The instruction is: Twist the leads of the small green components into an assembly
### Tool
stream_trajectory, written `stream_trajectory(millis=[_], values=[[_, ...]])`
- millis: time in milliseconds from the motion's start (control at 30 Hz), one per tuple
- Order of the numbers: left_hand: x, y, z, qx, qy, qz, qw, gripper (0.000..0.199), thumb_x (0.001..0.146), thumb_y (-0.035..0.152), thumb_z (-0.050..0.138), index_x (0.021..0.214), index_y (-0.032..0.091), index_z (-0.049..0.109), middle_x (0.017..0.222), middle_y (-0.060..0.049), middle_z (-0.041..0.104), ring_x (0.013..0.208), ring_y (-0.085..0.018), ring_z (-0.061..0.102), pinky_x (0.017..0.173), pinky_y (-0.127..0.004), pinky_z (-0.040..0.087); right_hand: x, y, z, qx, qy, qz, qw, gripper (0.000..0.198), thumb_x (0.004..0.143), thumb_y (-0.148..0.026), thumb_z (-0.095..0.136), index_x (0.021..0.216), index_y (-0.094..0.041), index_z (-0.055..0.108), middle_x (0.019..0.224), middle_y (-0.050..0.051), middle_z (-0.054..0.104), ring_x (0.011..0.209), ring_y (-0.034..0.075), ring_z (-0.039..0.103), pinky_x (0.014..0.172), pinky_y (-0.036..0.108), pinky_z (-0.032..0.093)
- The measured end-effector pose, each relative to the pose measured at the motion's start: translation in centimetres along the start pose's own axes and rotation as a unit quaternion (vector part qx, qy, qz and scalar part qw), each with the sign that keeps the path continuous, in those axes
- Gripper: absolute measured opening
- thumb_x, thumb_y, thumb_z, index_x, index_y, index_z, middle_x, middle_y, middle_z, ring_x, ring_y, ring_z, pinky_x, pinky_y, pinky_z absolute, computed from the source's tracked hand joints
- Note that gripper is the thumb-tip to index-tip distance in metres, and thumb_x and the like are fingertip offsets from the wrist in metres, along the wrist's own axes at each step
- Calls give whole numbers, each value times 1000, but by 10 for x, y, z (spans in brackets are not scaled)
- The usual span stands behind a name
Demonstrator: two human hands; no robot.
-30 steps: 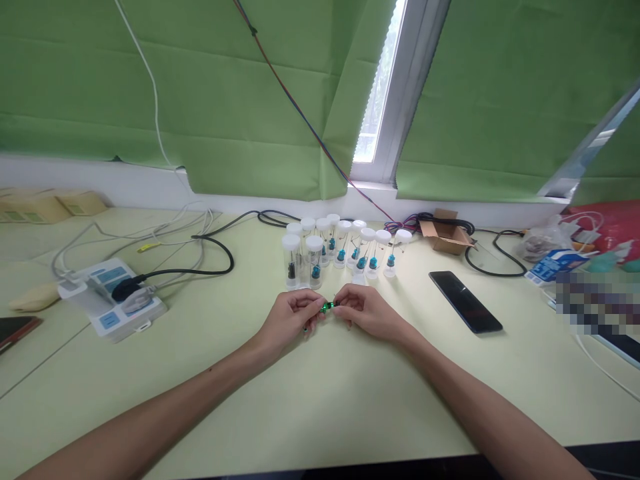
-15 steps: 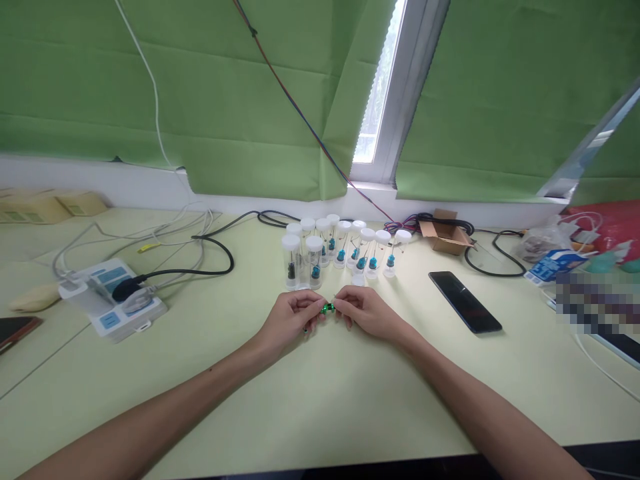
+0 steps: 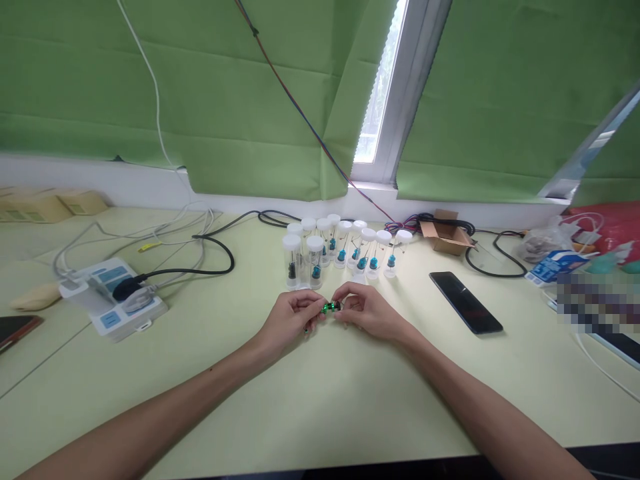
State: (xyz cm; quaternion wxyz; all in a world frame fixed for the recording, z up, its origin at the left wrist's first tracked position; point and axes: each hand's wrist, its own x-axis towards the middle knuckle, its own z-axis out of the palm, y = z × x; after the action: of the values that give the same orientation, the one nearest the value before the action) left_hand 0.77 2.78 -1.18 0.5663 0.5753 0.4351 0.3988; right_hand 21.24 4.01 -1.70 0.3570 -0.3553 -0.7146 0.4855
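Observation:
Between my two hands is a small shiny green and black cylindrical part (image 3: 330, 307); its exact kind is too small to make out. Its green left end is pinched by the thumb and fingers of my left hand (image 3: 295, 317). My right hand (image 3: 367, 312) has its thumb and fingertips curled around the black right end. Just beyond the hands stand several clear plastic tubes (image 3: 315, 257) with white caps. Most hold a blue part on a thin shaft; the piece in the front-left tube (image 3: 292, 257) looks darker.
A black phone (image 3: 465, 302) lies to the right. To the left is a white power strip (image 3: 117, 297) with plugs and cables. An open cardboard box (image 3: 447, 237), a black cable (image 3: 495, 273) and a blue-and-white packet (image 3: 557, 265) are at the back right.
My right-hand fingers have shifted slightly and opened a little around the part, so more of its black end shows. My left hand keeps its pinch.

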Motion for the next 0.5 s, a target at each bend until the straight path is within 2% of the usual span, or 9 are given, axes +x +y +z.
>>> stream_trajectory(millis=[133, 500], values=[[-1, 1, 1, -4, 3, -2, 1000, 30, 78, 44, 71, 80, 14, 68, 66, -3, 65, 48, -9, 49, 47, -23, 39, 0, -1, 1, 5, 9, -1, 1000, 29, 79, -41, 71, 94, -19, 59, 84, 0, 61, 59, 10, 56, 56, 26, 43], [0, 0, 0, 8, -5, -2, 1000, 29, 81, 44, 69, 80, 15, 68, 66, -2, 64, 49, -9, 50, 47, -23, 39, 0, -5, 2, 11, 5, 16, 1000, 33, 83, -50, 65, 84, -17, 61, 68, 0, 60, 55, 12, 54, 55, 26, 45]])
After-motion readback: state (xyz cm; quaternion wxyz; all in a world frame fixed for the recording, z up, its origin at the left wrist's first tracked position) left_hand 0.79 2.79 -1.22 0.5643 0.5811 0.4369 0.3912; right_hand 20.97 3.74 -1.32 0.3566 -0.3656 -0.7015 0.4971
